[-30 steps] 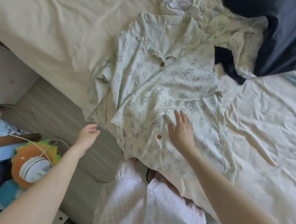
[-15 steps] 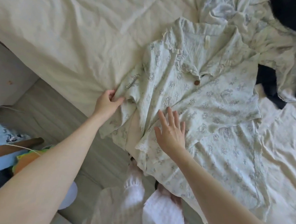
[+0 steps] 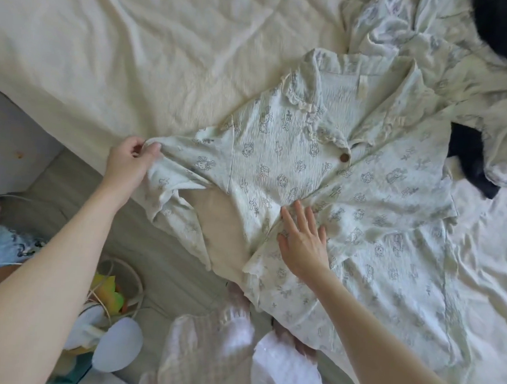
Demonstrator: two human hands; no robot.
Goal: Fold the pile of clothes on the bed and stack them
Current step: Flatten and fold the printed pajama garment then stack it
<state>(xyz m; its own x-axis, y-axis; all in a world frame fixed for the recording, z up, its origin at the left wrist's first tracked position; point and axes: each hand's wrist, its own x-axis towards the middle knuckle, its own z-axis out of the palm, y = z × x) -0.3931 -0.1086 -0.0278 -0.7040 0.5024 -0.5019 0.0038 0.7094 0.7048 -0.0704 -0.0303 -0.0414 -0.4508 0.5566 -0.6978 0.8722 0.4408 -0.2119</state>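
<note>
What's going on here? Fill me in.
A person is laying out a pale printed pyjama shirt on the bed for folding. The left hand pinches the end of the shirt's sleeve, held out toward the bed's edge. The right hand presses flat on the shirt's front. More unfolded clothes, pale and dark, lie crumpled behind. No folded stack is in view.

A pyjama shirt [image 3: 321,178] lies spread on the bed [image 3: 136,51] at frame centre. More clothes [image 3: 433,48] are heaped behind it, upper right. The floor [image 3: 160,245] shows lower left.
</note>
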